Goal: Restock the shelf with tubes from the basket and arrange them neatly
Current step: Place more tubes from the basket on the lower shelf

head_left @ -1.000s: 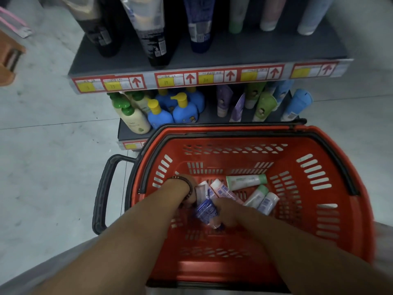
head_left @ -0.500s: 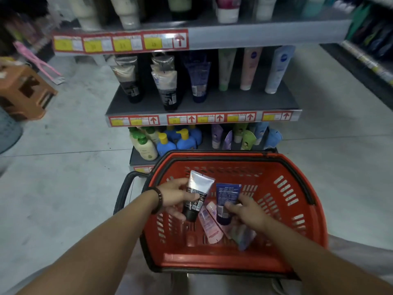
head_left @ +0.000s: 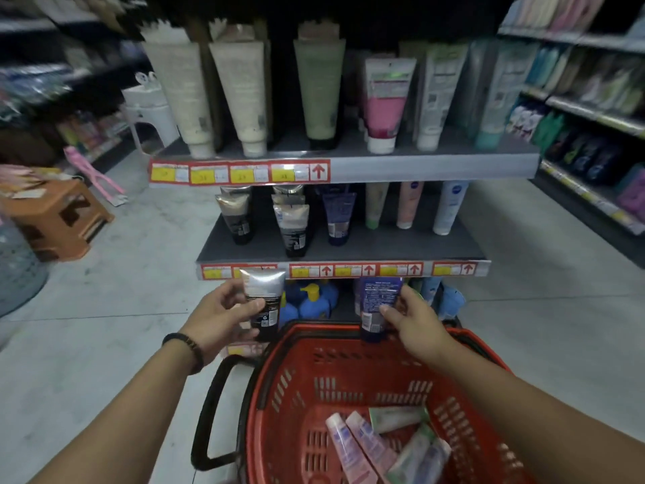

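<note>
Hands are gripping a tube apiece at the far rim of the basket (head_left: 279,396) — left hand (head_left: 223,316) holding the silver-and-black tube (head_left: 264,302), right hand (head_left: 415,321) the blue tube (head_left: 378,305), both upright with caps down — and the middle shelf (head_left: 384,246) is waiting just above, its blue row (head_left: 338,218) sitting slightly leftward

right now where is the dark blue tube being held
Head view, right of centre: the right hand holds the dark blue tube upright above the far rim of the red basket, just below a shelf price rail.
</note>
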`<control>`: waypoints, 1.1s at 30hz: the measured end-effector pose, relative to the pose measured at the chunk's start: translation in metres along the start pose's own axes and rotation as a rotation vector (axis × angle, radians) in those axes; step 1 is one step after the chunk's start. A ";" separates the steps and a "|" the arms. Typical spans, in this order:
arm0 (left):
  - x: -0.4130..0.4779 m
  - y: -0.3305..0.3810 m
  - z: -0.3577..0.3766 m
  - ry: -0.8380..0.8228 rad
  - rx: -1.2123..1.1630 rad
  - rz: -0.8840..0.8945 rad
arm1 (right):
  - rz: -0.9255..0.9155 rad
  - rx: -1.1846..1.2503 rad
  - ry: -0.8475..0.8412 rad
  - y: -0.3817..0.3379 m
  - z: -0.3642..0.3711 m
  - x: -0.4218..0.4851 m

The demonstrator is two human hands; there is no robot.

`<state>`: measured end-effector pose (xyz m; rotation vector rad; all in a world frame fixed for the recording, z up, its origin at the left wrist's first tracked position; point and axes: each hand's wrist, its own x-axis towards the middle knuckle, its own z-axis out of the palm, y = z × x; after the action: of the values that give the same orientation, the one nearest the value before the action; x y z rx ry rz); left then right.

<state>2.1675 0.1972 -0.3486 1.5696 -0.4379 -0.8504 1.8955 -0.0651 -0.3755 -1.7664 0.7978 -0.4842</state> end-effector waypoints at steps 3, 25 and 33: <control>0.019 0.015 -0.013 0.070 -0.034 0.095 | -0.038 0.003 0.031 -0.026 0.002 0.031; 0.148 0.044 -0.063 0.545 0.188 0.376 | -0.067 0.079 0.244 -0.072 0.049 0.159; 0.163 0.031 -0.052 0.532 0.221 0.332 | -0.069 0.020 0.237 -0.067 0.061 0.162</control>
<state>2.3191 0.1121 -0.3632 1.7848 -0.3955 -0.1182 2.0665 -0.1282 -0.3421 -1.7419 0.8950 -0.7554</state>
